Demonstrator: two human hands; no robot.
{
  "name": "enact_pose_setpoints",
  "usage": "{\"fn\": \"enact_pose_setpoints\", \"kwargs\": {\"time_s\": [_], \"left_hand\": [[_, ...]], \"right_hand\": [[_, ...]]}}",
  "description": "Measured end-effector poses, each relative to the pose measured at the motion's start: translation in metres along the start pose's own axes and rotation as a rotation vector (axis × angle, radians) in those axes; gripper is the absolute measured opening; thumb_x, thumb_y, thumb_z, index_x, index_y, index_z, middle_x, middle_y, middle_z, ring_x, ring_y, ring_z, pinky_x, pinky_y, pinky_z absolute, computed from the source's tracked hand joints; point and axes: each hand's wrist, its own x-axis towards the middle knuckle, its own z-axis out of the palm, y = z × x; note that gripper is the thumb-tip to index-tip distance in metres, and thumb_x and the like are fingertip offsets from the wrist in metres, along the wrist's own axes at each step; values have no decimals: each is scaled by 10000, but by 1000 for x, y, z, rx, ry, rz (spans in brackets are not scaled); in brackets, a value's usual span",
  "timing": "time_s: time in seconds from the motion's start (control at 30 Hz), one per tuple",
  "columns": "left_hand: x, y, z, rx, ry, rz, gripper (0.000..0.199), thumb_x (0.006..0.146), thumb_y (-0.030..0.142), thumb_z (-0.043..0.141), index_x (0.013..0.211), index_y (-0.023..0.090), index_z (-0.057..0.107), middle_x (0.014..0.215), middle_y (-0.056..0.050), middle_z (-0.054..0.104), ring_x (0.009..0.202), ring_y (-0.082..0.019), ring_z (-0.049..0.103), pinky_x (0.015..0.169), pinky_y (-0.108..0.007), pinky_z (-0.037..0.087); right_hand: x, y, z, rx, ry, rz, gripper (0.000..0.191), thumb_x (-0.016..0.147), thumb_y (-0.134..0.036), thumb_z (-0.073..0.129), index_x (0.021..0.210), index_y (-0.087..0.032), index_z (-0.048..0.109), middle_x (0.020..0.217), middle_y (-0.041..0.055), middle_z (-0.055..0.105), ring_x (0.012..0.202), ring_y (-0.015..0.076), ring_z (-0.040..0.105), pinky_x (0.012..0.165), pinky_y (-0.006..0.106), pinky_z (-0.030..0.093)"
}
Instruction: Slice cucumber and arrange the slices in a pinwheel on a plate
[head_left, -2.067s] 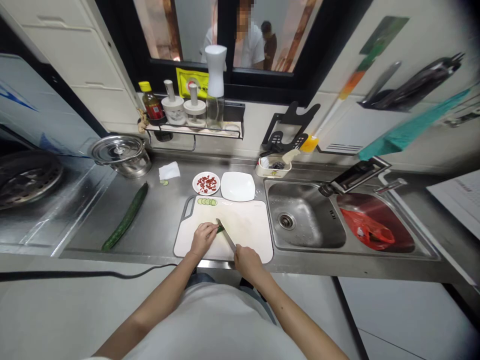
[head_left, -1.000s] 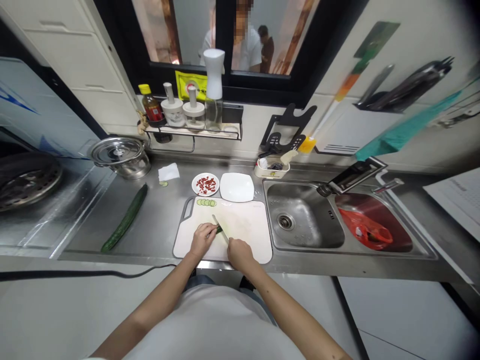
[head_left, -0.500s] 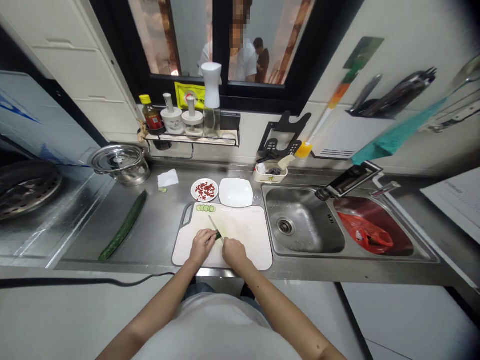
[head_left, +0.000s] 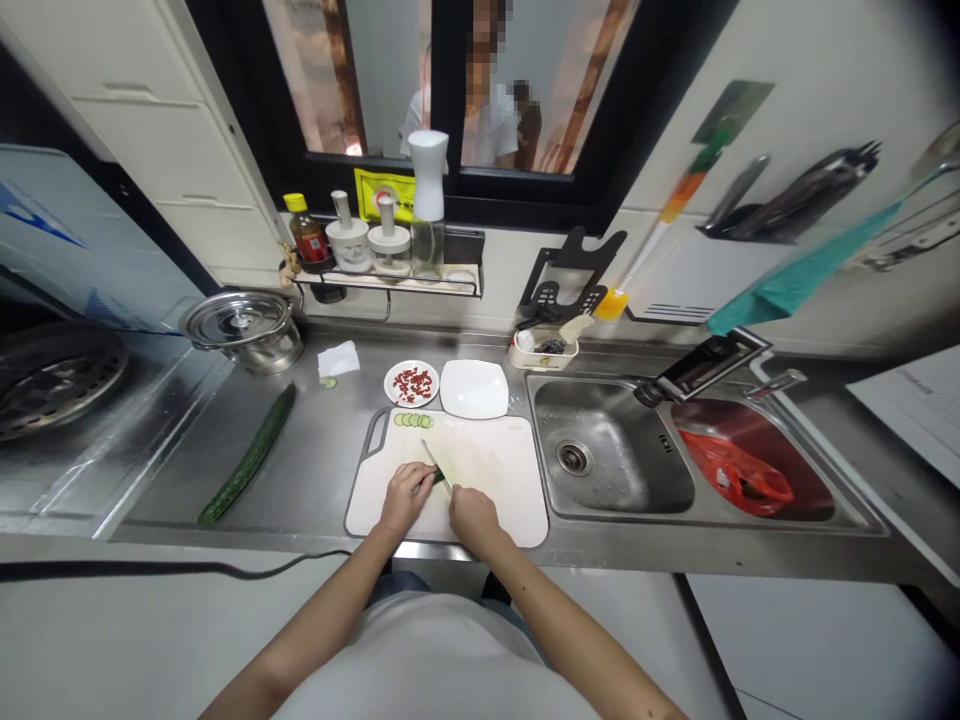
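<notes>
On the white cutting board (head_left: 495, 500), my left hand (head_left: 406, 497) is closed on a short piece of cucumber (head_left: 438, 474), mostly hidden by the fingers. My right hand (head_left: 474, 518) grips a knife (head_left: 437, 464) whose blade slants up and left, against or very near the cucumber piece. Its handle is covered by my fingers. Several cucumber slices (head_left: 413, 421) lie overlapping in a row at the board's top left. Behind the board stand a small plate of chopped red pieces (head_left: 412, 384) and a white square plate (head_left: 474, 390).
A whole cucumber (head_left: 251, 455) lies left of the board. Farther back are a lidded steel pot (head_left: 244, 328) and a white paper (head_left: 339, 360). To the right is a double sink (head_left: 611, 440), with a red plastic bag (head_left: 735, 473) in one basin. People stand beyond the window.
The whole view has shifted slightly. Both hands stay at the cucumber piece, and the knife keeps nearly the same slant. No new slice is plainly visible.
</notes>
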Motion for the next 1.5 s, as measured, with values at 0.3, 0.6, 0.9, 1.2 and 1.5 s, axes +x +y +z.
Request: {"fn": "enact_pose_setpoints", "kwargs": {"time_s": [0.3,0.6,0.9,1.2,1.5], "left_hand": [[0,2,-1,-3,-9,-6,199,909,269,506,971,211,686,949,-58,691,901,-180,612,819,-351,513],[-2,0,1,-4,3,10,212,913,272,496,995,217,684,955,-64,690,904,-186,615,821,-363,520],[-2,1,3,8,28,22,221,915,285,491,1001,224,685,956,-65,692,912,-195,624,814,-379,531],[-2,3,3,2,37,21,209,912,282,492,995,237,679,958,-61,691,906,-201,629,801,-383,538],[-2,2,3,11,32,25,202,910,278,497,988,232,677,951,-57,693,897,-195,628,798,-377,534]], "right_hand": [[10,-2,6,10,26,-1,327,918,-110,319,1075,-113,606,974,166,690,954,225,658,763,297,473],[13,-7,4,22,39,22,304,925,-118,350,1115,-106,586,972,164,694,945,215,665,755,284,468],[-6,4,15,4,37,29,336,883,-56,338,1084,-108,603,981,169,692,963,236,660,763,299,467],[-20,13,27,-7,45,49,350,892,-75,325,1095,-111,608,967,175,691,966,259,657,764,317,471],[2,0,12,16,56,31,346,890,-68,330,1098,-103,604,960,172,698,964,236,663,771,305,484]]}}
